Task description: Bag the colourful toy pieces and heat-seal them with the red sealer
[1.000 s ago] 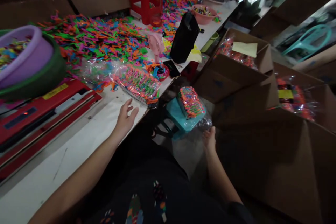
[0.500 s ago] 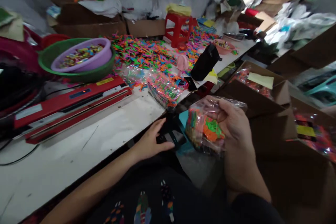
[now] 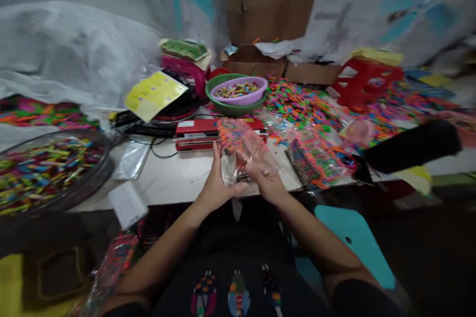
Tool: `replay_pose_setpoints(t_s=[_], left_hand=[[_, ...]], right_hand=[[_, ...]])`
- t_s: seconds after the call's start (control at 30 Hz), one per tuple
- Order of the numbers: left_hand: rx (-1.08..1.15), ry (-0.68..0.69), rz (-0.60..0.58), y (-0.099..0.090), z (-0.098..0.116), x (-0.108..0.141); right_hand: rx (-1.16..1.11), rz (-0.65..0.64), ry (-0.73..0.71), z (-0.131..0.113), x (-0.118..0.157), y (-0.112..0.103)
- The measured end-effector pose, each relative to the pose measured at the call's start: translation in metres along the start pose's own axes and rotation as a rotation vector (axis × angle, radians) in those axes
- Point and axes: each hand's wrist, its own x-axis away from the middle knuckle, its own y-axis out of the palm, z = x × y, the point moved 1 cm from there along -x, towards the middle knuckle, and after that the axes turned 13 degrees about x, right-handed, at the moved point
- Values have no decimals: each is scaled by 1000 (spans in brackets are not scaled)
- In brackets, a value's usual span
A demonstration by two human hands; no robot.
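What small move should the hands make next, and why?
Probably smooth the clear bag: its plastic looks slack below the colourful pieces inside, and the left hand and right hand are both at it.

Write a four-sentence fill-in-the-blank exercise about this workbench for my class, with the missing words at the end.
1. The left hand and right hand touch a clear plastic ____ (three letters) of colourful pieces.
2. The purple bowl sits in a larger ____ basin.
3. The long machine on the table is mostly ____.
4. A red ____ has something yellow on top.

Missing words: bag; green; red; stool.
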Motion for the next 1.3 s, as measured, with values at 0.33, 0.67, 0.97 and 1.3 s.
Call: replay_pose_setpoints(t_s=[0.33,0.67,0.97,1.3], left_hand=[[-390,115,291,-9,-120,71],[-431,97,442,7,-94,63],[-419,99,398,17,-80,50],[-538,116,267,4,-73,60]], right_hand=[[478,3,-190,75,112,69],[420,426,201,99,124,81],[146,291,637,105,95,95],[254,210,526,106,83,78]])
